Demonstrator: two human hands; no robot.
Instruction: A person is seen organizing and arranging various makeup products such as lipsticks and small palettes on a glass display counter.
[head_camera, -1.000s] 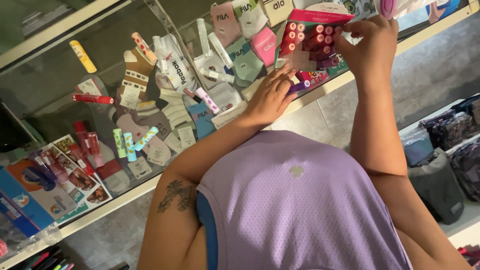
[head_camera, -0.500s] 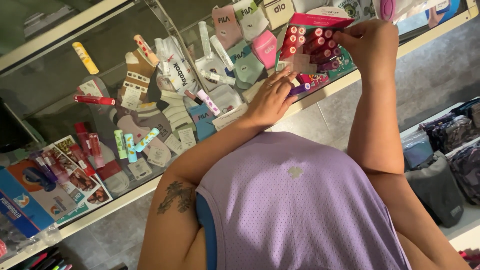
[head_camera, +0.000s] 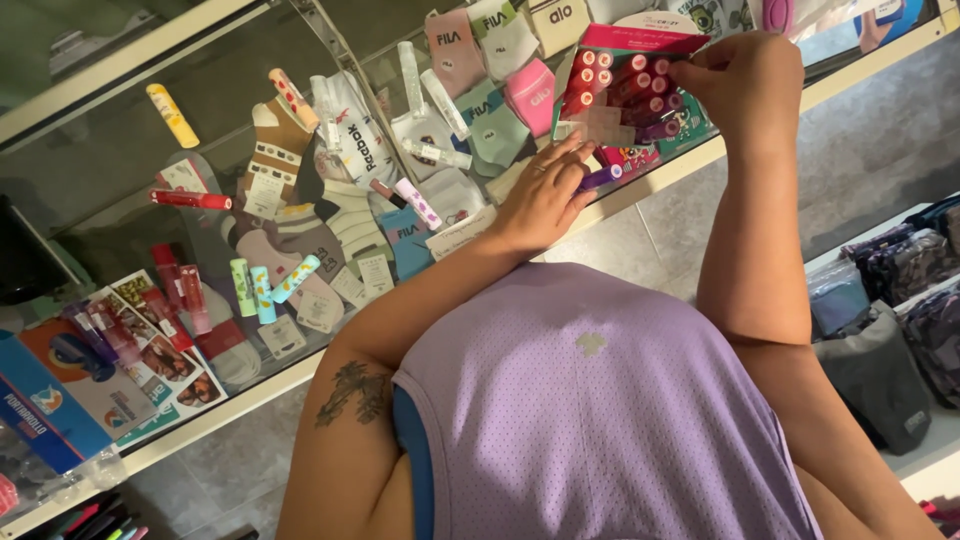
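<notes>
The surface (head_camera: 100, 170) is a glass counter top with a pale frame. A red display box of tubes (head_camera: 625, 85) stands on it at the far end. Beside the box lie folded socks (head_camera: 500, 115); further from it, loose tubes (head_camera: 265, 290), a yellow tube (head_camera: 172, 115) and a blue carton (head_camera: 50, 405).

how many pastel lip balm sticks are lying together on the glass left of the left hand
3: a green stick, a blue stick beside it, and a tilted blue stick to their right. Others may hide among the socks.
</notes>
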